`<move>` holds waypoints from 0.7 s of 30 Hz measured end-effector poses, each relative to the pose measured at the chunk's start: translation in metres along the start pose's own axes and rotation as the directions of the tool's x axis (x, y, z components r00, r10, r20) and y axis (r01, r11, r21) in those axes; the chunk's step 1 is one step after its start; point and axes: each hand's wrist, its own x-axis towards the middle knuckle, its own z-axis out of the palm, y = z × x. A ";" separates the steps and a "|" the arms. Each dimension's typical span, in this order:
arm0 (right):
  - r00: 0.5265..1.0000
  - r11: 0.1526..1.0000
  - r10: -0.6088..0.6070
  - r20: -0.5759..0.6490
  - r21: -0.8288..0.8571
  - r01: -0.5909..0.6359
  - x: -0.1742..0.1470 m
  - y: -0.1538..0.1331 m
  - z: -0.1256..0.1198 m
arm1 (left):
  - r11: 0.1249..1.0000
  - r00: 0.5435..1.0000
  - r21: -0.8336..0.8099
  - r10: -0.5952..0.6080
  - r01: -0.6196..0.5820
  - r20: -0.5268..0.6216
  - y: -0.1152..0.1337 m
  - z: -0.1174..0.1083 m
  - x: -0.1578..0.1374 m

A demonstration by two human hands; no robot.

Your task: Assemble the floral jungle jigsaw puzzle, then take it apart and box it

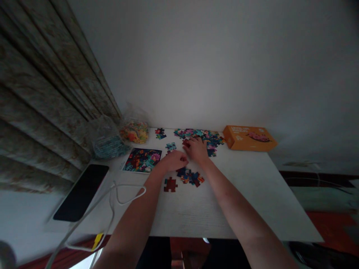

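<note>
My right hand (196, 148) is curled, its fingertips on a dark red jigsaw piece (185, 142) at the lower edge of the partly joined puzzle (202, 134). Closer to me and to the left, my left hand (175, 160) has its fingers curled together; whatever they hold is hidden. Under that wrist, the printed reference picture (141, 160) lies flat. Small joined pieces (171, 146) show just beyond my left hand. On the near side are a heap of loose jigsaw pieces (191, 177) and a single brown-red piece (171, 184).
Two clear bags of pieces, one bluish (109, 145) and one yellow-orange (135, 131), stand at the back left. An orange puzzle box (249, 138) sits back right. A black phone (82, 192) and a white cable (113, 201) lie left. A few pieces (160, 133) rest near the wall.
</note>
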 end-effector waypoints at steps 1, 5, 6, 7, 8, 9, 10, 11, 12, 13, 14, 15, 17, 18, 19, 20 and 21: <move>0.999 0.999 -0.031 0.020 0.011 0.031 -0.006 0.003 -0.002 | 1.000 0.999 0.024 -0.018 0.019 -0.040 -0.001 -0.002 0.000; 0.986 0.980 -0.132 0.098 0.162 0.115 -0.028 0.014 -0.002 | 0.986 0.975 0.120 -0.093 0.119 -0.204 0.000 -0.010 0.000; 0.981 0.965 -0.162 0.107 0.227 0.135 -0.032 0.017 -0.001 | 0.981 0.964 0.134 -0.106 0.142 -0.243 0.000 -0.011 0.000; 0.975 0.943 -0.193 0.113 0.297 0.152 -0.036 0.019 0.000 | 0.976 0.953 0.144 -0.116 0.161 -0.280 0.000 -0.011 0.001; 0.969 0.917 -0.218 0.120 0.366 0.161 -0.039 0.022 0.002 | 0.972 0.941 0.151 -0.123 0.177 -0.314 -0.001 -0.011 0.001; 0.963 0.889 -0.237 0.130 0.428 0.161 -0.042 0.024 0.002 | 0.970 0.930 0.154 -0.127 0.189 -0.344 -0.002 -0.010 0.002; 0.957 0.864 -0.249 0.145 0.479 0.152 -0.045 0.026 0.002 | 0.969 0.919 0.152 -0.123 0.192 -0.374 -0.004 -0.009 0.003; 0.953 0.845 -0.256 0.163 0.516 0.139 -0.048 0.028 0.002 | 0.972 0.909 0.147 -0.113 0.185 -0.402 -0.006 -0.007 0.004; 0.949 0.834 -0.258 0.182 0.537 0.124 -0.051 0.029 0.000 | 0.977 0.899 0.137 -0.093 0.166 -0.429 -0.008 -0.006 0.006; 0.946 0.832 -0.255 0.200 0.544 0.109 -0.054 0.029 -0.002 | 0.982 0.888 0.127 -0.064 0.136 -0.455 -0.009 -0.004 0.008; 0.943 0.838 -0.249 0.218 0.537 0.097 -0.056 0.029 -0.004 | 0.988 0.878 0.121 -0.032 0.101 -0.477 -0.010 -0.001 0.011; 0.942 0.848 -0.243 0.232 0.522 0.090 -0.057 0.029 -0.006 | 0.991 0.870 0.121 0.003 0.065 -0.494 -0.009 0.001 0.015; 0.940 0.868 -0.230 0.252 0.490 0.081 -0.059 0.027 -0.009 | 0.990 0.862 0.144 0.066 0.008 -0.502 -0.006 0.005 0.027; 0.940 0.873 -0.227 0.255 0.481 0.080 -0.059 0.026 -0.010 | 0.986 0.865 0.169 0.093 -0.010 -0.493 -0.003 0.006 0.035; 0.940 0.874 -0.224 0.258 0.480 0.077 -0.058 0.025 -0.011 | 0.979 0.872 0.202 0.120 -0.025 -0.474 0.001 0.008 0.044; 0.939 0.872 -0.222 0.264 0.485 0.070 -0.058 0.025 -0.011 | 0.970 0.881 0.241 0.147 -0.039 -0.449 0.004 0.008 0.054; 0.937 0.867 -0.220 0.273 0.495 0.059 -0.057 0.025 -0.010 | 0.957 0.893 0.285 0.175 -0.056 -0.414 0.008 0.008 0.065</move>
